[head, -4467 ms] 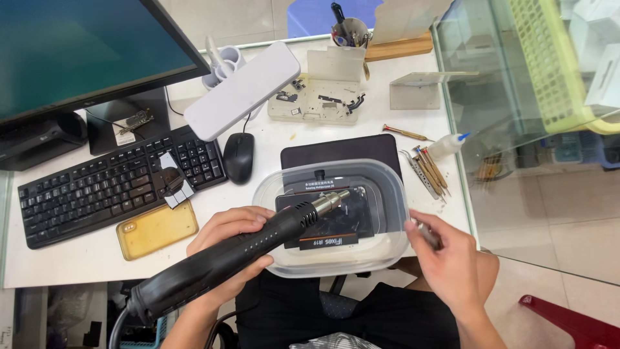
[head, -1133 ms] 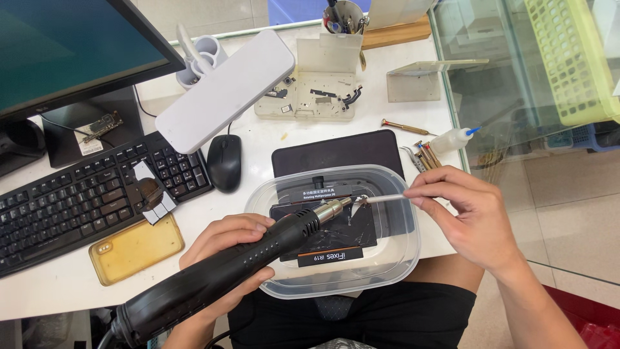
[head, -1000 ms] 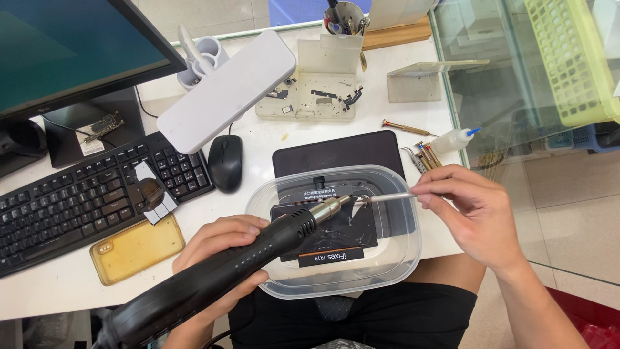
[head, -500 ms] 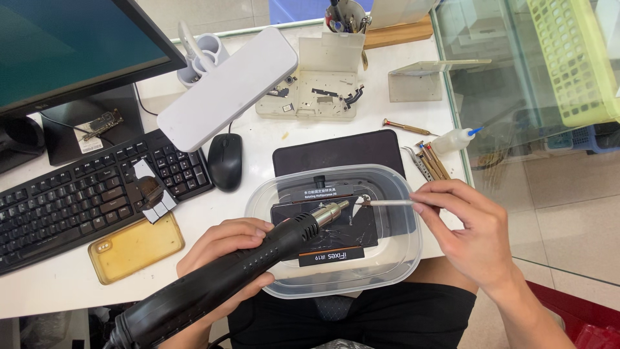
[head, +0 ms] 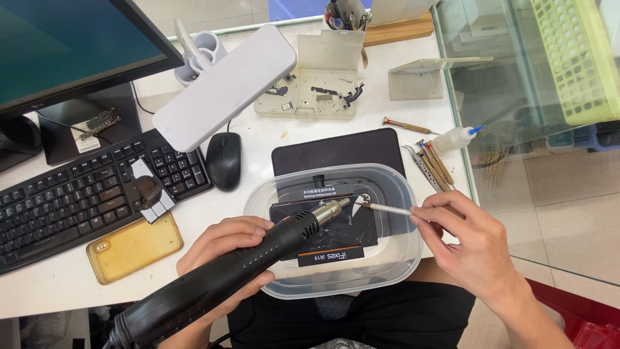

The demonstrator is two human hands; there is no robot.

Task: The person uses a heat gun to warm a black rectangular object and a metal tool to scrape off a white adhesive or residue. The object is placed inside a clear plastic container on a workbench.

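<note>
— Hands first? Left hand wrapped around the black hot-air gun, gripping the barrel from beneath, metal nozzle aimed up and right into the clear plastic tub.

— And the right hand? Pinched shut on a thin white-handled tool, held like a pen, its tip just beside the nozzle.

— Where do the two tips meet? Over the dark phone panel clamped in a black holder inside the tub, near the panel's upper right corner. Cannot tell whether either tip touches it.

— Now across the table, from the left? Monitor at the far left, black keyboard below it, a yellowish clear phone case at the near edge. Then a white lamp head hanging over a black mouse.

— Further right? An open pale parts tray at the back, a black mat lying partly under the tub. Then screwdrivers and tweezers bunched by the table's right edge, with a small white squeeze bottle, blue-tipped, just above them.
</note>
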